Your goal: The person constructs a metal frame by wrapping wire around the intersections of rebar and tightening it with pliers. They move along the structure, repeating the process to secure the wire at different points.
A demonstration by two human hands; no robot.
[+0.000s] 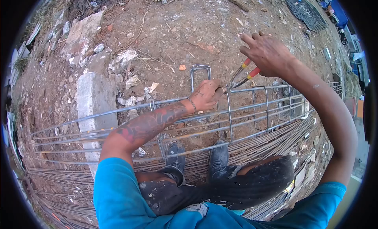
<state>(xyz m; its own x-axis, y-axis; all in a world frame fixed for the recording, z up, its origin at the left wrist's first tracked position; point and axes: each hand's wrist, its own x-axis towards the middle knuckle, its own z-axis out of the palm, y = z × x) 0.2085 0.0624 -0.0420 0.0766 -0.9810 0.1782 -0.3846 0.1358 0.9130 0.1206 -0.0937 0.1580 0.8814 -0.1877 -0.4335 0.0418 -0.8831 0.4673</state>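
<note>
My right hand (pixel 269 53) is raised to the right of centre, closed on a pair of pincers (pixel 254 73) with red and yellow handles. The pincers' metal jaws point down-left at the top bar of a long rebar cage (pixel 229 114), where a square stirrup crosses it. Beside the jaws, my left hand (pixel 205 95) is closed at the same bar, its fingertips close to the joint. What lies between those fingers is too small to make out. A loose bent stirrup (pixel 201 66) stands just beyond my left hand.
A concrete block (pixel 94 97) stands under the cage's left part. Many loose steel rods (pixel 63 175) lie along the ground near my boots (pixel 175 158). Rubble (pixel 123 60) is scattered at the left. A dark plastic crate (pixel 305 11) lies at the upper right.
</note>
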